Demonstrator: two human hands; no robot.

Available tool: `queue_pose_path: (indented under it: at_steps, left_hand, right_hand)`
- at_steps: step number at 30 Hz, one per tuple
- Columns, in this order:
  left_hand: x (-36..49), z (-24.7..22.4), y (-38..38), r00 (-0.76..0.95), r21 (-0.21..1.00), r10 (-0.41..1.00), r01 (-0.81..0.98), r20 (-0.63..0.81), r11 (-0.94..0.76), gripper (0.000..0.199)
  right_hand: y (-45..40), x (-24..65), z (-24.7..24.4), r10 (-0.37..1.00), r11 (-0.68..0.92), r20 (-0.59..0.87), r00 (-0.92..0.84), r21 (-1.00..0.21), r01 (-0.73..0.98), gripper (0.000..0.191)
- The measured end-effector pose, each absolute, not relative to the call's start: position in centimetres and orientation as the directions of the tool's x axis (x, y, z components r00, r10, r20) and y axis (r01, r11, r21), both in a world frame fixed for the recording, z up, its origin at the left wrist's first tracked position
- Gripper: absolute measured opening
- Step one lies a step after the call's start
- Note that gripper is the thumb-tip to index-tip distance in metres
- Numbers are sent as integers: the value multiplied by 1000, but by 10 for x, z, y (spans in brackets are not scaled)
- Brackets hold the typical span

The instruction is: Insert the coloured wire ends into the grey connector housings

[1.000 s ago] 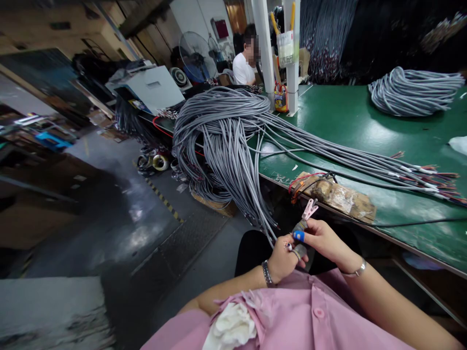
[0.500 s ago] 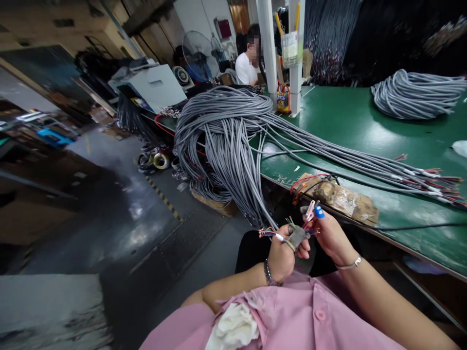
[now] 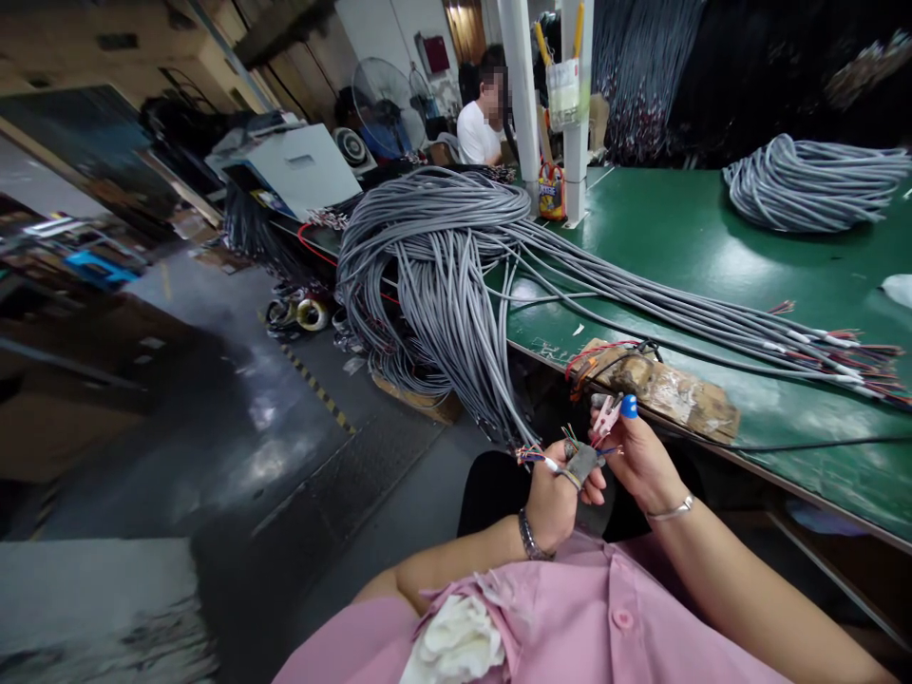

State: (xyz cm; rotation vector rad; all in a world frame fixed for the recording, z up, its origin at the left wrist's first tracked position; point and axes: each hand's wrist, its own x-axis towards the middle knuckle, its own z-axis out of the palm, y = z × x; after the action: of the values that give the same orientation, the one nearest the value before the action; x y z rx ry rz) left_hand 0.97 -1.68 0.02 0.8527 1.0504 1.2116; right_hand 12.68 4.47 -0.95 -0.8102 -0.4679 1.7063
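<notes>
My left hand [image 3: 554,499] is closed on the stripped end of a grey cable, its thin coloured wires [image 3: 534,456] fanning out on the left. Grey wrapping [image 3: 582,463] covers the thumb. Close beside it, my right hand [image 3: 645,465] pinches a small pink piece [image 3: 608,418] that looks like a clip; its exact kind is unclear. A blue cover [image 3: 629,407] sits on the right thumb tip. Short red and blue wire ends show between the two hands. Some fingertips are hidden.
A big heap of grey cables [image 3: 456,256] drapes over the edge of the green table [image 3: 662,237]. Cable ends with bare coloured wires lie at right. A taped wooden block [image 3: 670,391] rests at the near edge. Behind are a cable coil [image 3: 812,185], posts and a seated person [image 3: 476,133].
The right hand has shifted slightly and the pink piece is turned a little. The left hand keeps its hold on the cable. The view has moved slightly.
</notes>
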Motion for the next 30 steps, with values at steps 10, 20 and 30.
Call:
queue_pose_path:
  at_steps: [10, 20, 30]
  left_hand:
    - [1, -4, -26, 38, 936, 986, -312, -160, 164, 25]
    - [8, 8, -16, -42, 942, 988, -309, -149, 129, 26]
    - [10, -1, -16, -40, 966, 987, -216, -153, 141, 28]
  right_hand:
    - [38, 140, -2, 911, -408, -233, -341, -640, -652, 52]
    - [34, 134, 1, 942, -334, -229, -245, -703, -628, 32]
    - [36, 136, -5, 930, -361, -298, -214, -640, -678, 28]
